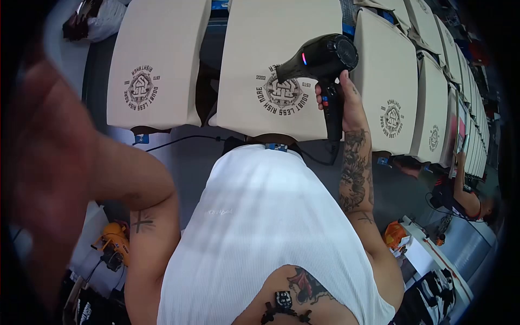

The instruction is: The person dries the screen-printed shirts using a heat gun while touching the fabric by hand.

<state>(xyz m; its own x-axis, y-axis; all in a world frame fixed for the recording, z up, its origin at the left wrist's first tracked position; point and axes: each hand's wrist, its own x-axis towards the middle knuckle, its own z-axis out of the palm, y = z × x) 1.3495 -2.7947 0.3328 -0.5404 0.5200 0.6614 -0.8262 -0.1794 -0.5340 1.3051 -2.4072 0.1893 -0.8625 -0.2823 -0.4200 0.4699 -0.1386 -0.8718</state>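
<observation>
My right hand (353,103) is wrapped round the handle of a black hair dryer (325,57), which glows pink-red near its nozzle. The dryer's nozzle points left and down over the black round print (283,95) on a cream T-shirt (281,32), stretched over a board in front of me. Raised close to the camera at the left, my left hand (54,157) is large and blurred. How its fingers lie does not show. Another cream T-shirt (157,49) with the same kind of print lies on the board to the left.
More printed cream T-shirts (387,70) on boards run in a row to the right. A black cord (181,142) hangs below the boards' near edge. At the far right another person (460,195) reaches toward the row. Orange equipment (115,241) stands at lower left.
</observation>
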